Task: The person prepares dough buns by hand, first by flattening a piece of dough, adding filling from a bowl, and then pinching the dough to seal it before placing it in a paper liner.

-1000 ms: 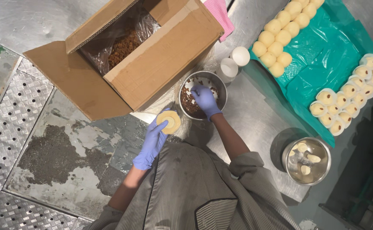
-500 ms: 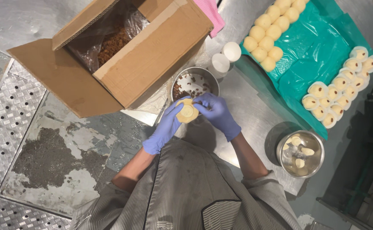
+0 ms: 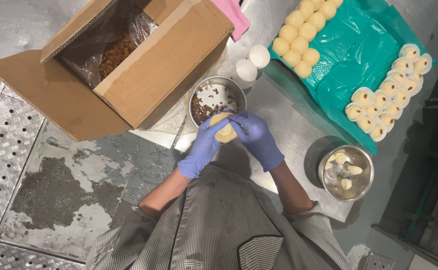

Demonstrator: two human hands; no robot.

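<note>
while both hands are cupped together just above the near rim of a small round steel bowl of brown crumbly filling, they close around a pale yellow round piece of dough: the left hand in its blue glove wraps the dough from the left and below, and the right hand, gloved the same, presses on it from the right, fingers curled tight against it. the dough sits between the two palms, over the steel table, and partly hides the bowl's front edge. behind and left of the bowl, close against it, stands a large open brown cardboard box lined with a clear plastic bag holding more brown crumbs, its flaps spread wide over the table edge. just beyond the bowl stand two white paper cups, and a pink cloth lies at the box's far corner. to the right a teal plastic sheet carries a row of plain yellow dough balls at its far end and rows of filled sweets in white paper cups at its right. a second steel bowl with a few pale pieces stands near the right elbow. the person's striped grey shirt fills the bottom of the view, above a perforated metal floor on the left.
</note>
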